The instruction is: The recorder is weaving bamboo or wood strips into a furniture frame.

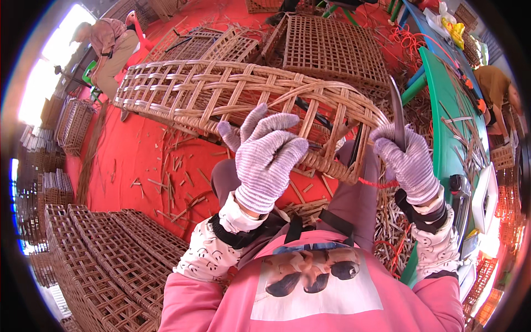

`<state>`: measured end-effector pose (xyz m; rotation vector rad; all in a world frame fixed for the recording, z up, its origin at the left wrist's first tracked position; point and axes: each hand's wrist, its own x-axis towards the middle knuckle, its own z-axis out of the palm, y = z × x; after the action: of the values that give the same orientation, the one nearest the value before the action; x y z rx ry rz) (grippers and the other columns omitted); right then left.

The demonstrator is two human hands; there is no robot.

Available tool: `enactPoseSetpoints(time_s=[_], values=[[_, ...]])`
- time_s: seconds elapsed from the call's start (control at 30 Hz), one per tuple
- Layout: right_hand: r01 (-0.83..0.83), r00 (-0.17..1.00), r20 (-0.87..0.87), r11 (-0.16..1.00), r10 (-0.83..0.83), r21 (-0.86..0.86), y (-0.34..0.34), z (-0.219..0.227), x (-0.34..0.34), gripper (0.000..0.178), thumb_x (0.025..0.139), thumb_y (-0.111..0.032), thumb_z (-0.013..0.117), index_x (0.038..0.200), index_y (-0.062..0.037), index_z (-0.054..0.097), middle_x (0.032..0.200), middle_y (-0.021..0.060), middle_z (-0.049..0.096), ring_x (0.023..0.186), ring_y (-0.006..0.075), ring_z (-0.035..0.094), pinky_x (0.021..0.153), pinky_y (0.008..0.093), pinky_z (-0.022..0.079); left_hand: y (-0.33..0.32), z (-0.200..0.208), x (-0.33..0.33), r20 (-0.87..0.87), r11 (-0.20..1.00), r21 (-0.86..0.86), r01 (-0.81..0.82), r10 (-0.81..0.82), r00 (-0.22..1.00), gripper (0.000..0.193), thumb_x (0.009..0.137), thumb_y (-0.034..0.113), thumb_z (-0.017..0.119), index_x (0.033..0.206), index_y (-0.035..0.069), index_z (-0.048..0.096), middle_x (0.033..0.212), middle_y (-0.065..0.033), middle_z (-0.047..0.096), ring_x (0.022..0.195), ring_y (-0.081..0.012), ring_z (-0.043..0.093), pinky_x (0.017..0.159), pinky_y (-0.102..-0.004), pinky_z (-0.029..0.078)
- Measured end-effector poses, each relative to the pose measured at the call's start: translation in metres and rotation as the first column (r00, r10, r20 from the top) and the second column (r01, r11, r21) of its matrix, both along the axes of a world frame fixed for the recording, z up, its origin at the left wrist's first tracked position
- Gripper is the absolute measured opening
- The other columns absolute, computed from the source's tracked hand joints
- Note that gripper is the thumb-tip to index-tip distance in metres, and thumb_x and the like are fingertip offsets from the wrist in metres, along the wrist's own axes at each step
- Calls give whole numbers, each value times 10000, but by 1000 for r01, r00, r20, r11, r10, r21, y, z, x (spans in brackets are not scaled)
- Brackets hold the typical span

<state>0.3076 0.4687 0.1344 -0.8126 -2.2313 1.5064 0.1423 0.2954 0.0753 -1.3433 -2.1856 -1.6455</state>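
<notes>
A woven rattan basket (221,83) lies on its side across my lap and reaches away to the far left. My left hand (268,152), in a pale striped glove, is raised in front of its near wall with the fingers spread and nothing in them. Whether the fingertips touch the weave I cannot tell. At the basket's right end, my gloved right hand (406,160) closes round a dark curved knife (397,108), its narrow tip pointing up. The handle is hidden in the glove. A red cord (379,183) runs beside that hand.
Stacked woven panels (105,265) stand at lower left. More baskets (334,50) sit ahead on a red floor covering (127,166) strewn with cane offcuts. A green bench (445,122) runs along my right. One person (110,44) bends at far left, another (495,91) at far right.
</notes>
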Motion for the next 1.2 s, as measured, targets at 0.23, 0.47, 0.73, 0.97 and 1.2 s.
enactPoseSetpoints(time_s=[0.23, 0.47, 0.73, 0.97, 1.2], values=[[-29, 999, 14, 991, 31, -128, 2, -29, 22, 268, 908, -312, 547, 879, -49, 590, 659, -11, 525, 534, 50, 471, 468, 197, 362, -1, -3, -2, -89, 998, 51, 40, -36, 995, 59, 686, 131, 712, 707, 88, 677, 955, -9, 660, 1154, -247, 465, 1072, -424, 71], [-294, 931, -13, 769, 365, 568, 5, 2, 4, 168, 873, -145, 530, 998, -63, 605, 892, 109, 637, 868, 300, 611, 743, 348, 488, -3, -2, 1, -155, 1000, -6, -11, 10, 988, 76, 681, 116, 711, 722, 66, 671, 920, -24, 658, 1111, -261, 489, 1048, -396, 191], [-589, 801, 264, 626, 538, 511, -8, 8, -47, 235, 841, -109, 511, 1058, -107, 602, 821, 132, 622, 700, 301, 622, 632, 369, 503, -9, 1, 8, -66, 999, 18, 36, -34, 997, 122, 673, 82, 694, 746, -5, 648, 828, -85, 635, 933, -273, 557, 961, -382, 346], [-649, 718, 200, 537, 666, 538, -7, 36, -81, 216, 892, -180, 508, 1056, -68, 594, 862, 180, 614, 824, 365, 591, 681, 401, 482, -17, 6, 14, -39, 999, 23, 38, -37, 999, 96, 686, 123, 698, 726, 47, 655, 834, -48, 629, 965, -251, 535, 944, -351, 331], [-813, 566, 441, 384, 696, 437, -7, 39, -127, 203, 874, -97, 527, 1064, -49, 582, 935, 149, 642, 870, 317, 627, 739, 365, 503, 0, 10, 19, 51, 994, 104, 29, -34, 998, 115, 686, 148, 707, 747, 62, 661, 850, -41, 626, 953, -247, 557, 980, -366, 310]])
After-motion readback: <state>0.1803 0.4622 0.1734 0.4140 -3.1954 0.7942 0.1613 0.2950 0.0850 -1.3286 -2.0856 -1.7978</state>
